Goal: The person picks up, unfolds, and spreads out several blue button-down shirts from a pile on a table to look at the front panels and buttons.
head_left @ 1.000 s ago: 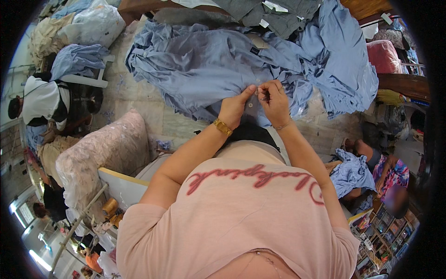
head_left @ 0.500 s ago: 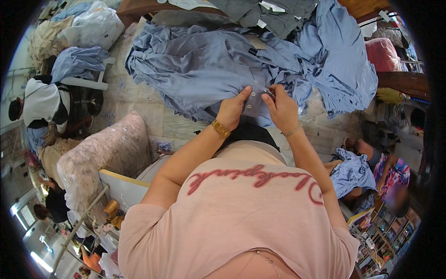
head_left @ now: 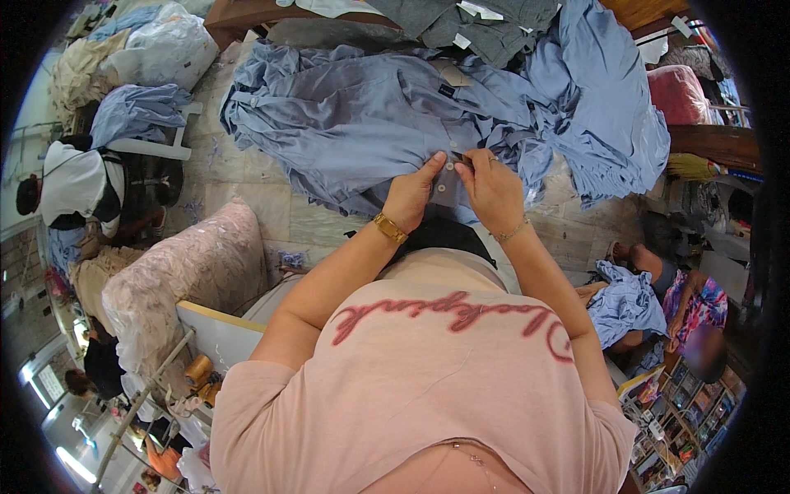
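A light blue button-up shirt (head_left: 337, 123) lies spread in front of me, creased, with white buttons along its front edge. My left hand (head_left: 411, 193) pinches that edge, thumb on top beside a button. Close by on the right, my right hand (head_left: 495, 191) is closed around a small dark metallic tool (head_left: 461, 158), which looks like thread snips. Its tip points at the button strip near my left thumb; most of it is hidden by the fingers.
More blue garments (head_left: 592, 107) pile up to the right, with grey garments (head_left: 494, 29) beyond. A wrapped pale bundle (head_left: 181, 280) stands at left. One person (head_left: 78, 181) works at far left; another, at right, has blue cloth (head_left: 629, 305) on the lap.
My right hand has moved slightly left, bringing the small tool closer to the buttons and my left thumb. The left hand keeps its place on the shirt.
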